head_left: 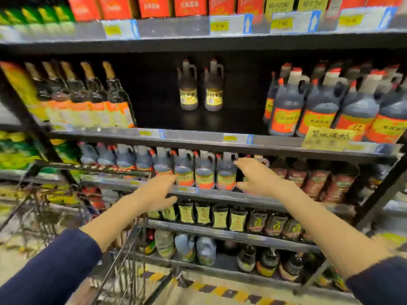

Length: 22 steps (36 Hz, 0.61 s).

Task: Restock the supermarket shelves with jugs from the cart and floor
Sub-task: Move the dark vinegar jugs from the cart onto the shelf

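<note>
Jugs (204, 172) of dark plastic, with red caps and orange-and-yellow labels, are ranged in a row along the front of a black metal shelf (220, 195) at the middle of the view. The left hand (157, 192) is held just before the left part of that row, with fingers straight and thumb spread below. Nothing is gripped by it. Its fingertips (169, 180) lie at the label of one jug, though contact cannot be made out through the blur.

The right hand (259, 176) is spread wide at the right end of the row, fingers above and thumb below, and the last jug of the row is just to its left. A further jug (263, 160) is largely hidden behind this hand, only its pale handle being seen above the knuckles. Whether it is touched cannot be told.

A wire shopping cart (130, 249) is seen under the left forearm, close against the shelving. On the shelf above, two slim dark bottles with yellow labels (200, 89) are stood at the back. Larger dark jugs with orange labels (319, 106) are grouped well to their right.
</note>
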{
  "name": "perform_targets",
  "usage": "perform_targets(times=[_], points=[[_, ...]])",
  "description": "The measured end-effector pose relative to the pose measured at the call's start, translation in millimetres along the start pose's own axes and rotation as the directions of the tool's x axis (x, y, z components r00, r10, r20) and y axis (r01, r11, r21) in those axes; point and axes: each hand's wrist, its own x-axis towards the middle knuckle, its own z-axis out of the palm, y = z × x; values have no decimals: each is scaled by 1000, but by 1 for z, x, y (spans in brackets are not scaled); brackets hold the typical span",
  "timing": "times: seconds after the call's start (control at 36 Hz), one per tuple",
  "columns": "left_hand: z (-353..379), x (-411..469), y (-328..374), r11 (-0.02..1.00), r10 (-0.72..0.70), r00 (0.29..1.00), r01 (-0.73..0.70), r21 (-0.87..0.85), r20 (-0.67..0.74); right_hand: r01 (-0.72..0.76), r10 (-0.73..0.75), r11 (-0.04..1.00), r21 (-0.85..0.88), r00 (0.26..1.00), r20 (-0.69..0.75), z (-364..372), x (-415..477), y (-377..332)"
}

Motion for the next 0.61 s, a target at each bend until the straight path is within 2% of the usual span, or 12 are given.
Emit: perform_targets(times=[0.08, 0.28, 0.5, 0.61], points=[[6, -44, -20, 996, -88, 996, 88, 8, 35, 104, -103, 994, -21, 992, 67, 6, 5, -38], [25, -141, -82, 963, -261, 965, 260, 63, 14, 292, -287, 956, -5, 944, 160, 11, 33, -141], [43, -252, -154, 887, -453, 888, 439, 141, 81, 585, -572, 811, -26, 801, 178, 23, 64, -283], [51, -303, -189, 849, -526, 840, 508, 146, 138, 664, -646, 747, -24, 734, 208, 37, 78, -355]])
